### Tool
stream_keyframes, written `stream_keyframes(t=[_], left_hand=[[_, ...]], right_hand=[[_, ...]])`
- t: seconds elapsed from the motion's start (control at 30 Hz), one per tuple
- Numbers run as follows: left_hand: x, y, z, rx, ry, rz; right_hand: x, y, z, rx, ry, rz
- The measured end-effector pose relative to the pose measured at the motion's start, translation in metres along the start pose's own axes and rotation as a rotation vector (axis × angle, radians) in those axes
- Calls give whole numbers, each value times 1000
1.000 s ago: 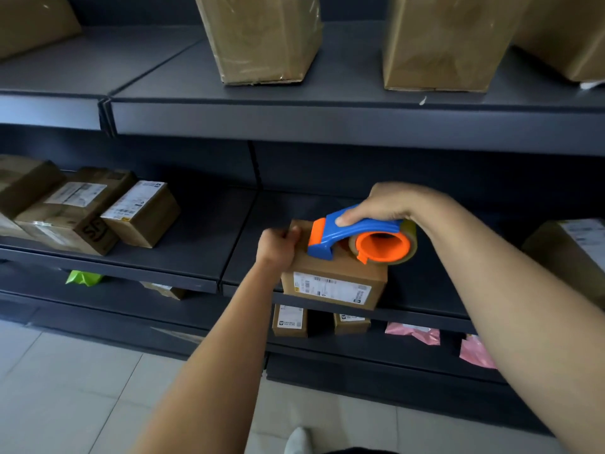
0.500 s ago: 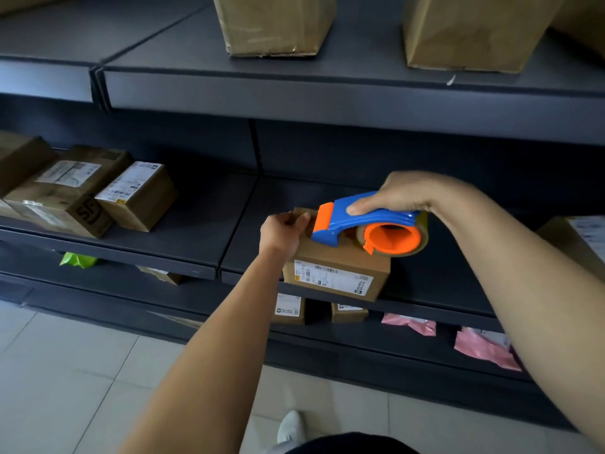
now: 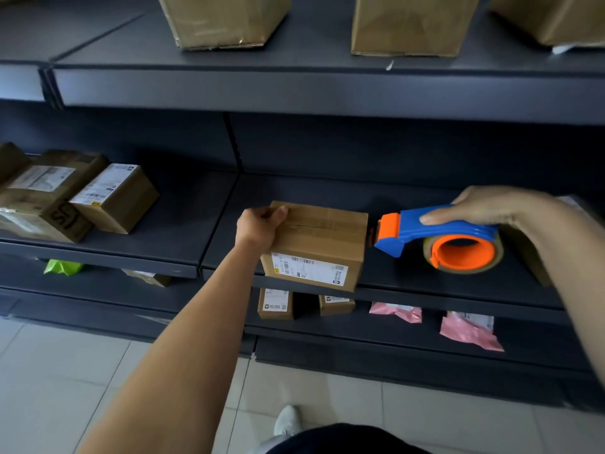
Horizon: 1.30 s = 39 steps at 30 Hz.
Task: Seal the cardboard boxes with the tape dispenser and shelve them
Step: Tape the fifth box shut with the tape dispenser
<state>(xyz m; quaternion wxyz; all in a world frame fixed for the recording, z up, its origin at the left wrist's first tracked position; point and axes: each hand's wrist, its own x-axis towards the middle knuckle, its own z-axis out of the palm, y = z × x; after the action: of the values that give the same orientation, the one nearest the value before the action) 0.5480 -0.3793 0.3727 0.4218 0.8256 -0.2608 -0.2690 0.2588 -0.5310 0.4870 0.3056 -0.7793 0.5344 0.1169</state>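
A small cardboard box (image 3: 322, 237) with a white label on its front stands at the front edge of the dark middle shelf (image 3: 183, 231). A strip of tape runs along its top seam. My left hand (image 3: 260, 227) grips the box's upper left corner, thumb on top. My right hand (image 3: 494, 209) holds the blue and orange tape dispenser (image 3: 440, 239) by its handle, just right of the box and clear of it. A roll of brown tape sits on its orange hub.
Several labelled boxes (image 3: 114, 198) lie at the left of the middle shelf. Large boxes (image 3: 222, 19) stand on the top shelf. The lower shelf holds small boxes (image 3: 275, 303), pink mailers (image 3: 468, 332) and a green bag (image 3: 64, 267). Another box (image 3: 527, 257) is behind my right wrist.
My right hand has drawn the dispenser off the box top to the right. The taped seam is now uncovered. My left hand stays on the box's left corner.
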Motion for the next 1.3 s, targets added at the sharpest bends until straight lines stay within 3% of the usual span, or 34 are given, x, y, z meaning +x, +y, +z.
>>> stream_keyframes(t=[0.1, 0.23, 0.33, 0.43, 0.63, 1.0, 1.3], left_hand=[[-4, 3, 1, 82, 10, 45], [-20, 7, 13, 739, 97, 178], [-36, 18, 38, 962, 57, 284], [-50, 34, 67, 953, -96, 407], [-51, 41, 77, 932, -239, 565], [-43, 44, 73, 899, -290, 534], [-43, 49, 71, 938, -321, 512]], right_hand=[[7, 2, 5, -10, -9, 9], [16, 0, 19, -37, -10, -6], [16, -5, 17, -61, 8, -4], [16, -7, 15, -91, 18, -1], [17, -4, 18, -73, 16, -1], [8, 54, 46, 296, 15, -23], [-4, 74, 42, 157, 45, 43]])
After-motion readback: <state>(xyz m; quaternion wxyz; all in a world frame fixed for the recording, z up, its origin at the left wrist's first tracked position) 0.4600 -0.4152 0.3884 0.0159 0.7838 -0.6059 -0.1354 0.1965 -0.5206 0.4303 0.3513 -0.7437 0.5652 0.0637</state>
